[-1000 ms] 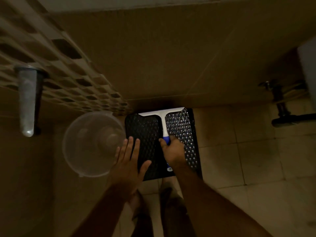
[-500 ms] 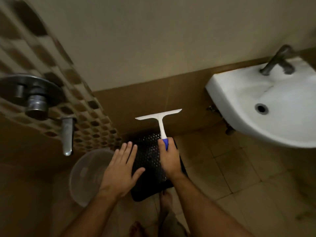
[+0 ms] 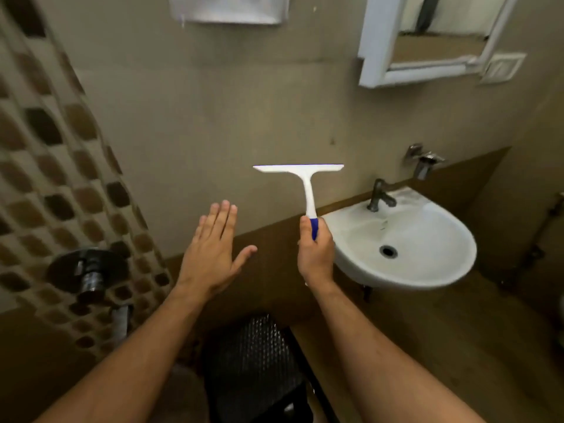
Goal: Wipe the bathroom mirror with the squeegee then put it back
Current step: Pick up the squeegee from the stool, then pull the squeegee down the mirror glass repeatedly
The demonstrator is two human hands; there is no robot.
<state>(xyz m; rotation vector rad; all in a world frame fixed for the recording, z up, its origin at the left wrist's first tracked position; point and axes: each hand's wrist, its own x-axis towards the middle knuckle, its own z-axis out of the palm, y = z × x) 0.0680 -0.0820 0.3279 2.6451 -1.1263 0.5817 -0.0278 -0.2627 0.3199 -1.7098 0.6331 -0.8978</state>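
Note:
A white squeegee [image 3: 305,178] with a blue grip stands upright in the air, blade on top, in front of the beige wall. My right hand [image 3: 316,254] is shut on its blue handle. To its left my left hand [image 3: 213,248] is held up flat, fingers apart and empty. The white-framed bathroom mirror [image 3: 433,41] hangs on the wall at the upper right, above the sink, well apart from the squeegee.
A white corner sink [image 3: 427,257] with a metal tap [image 3: 380,196] sits right of my right hand. Below my arms stands a black woven stool [image 3: 253,361]. A shower valve [image 3: 88,276] is on the mosaic wall at left. A white towel [image 3: 229,9] hangs at top.
My right hand lifted the squeegee off the black stool and raised it to chest height. The view tilted up from the floor to the wall, sink and mirror. My left hand rose too.

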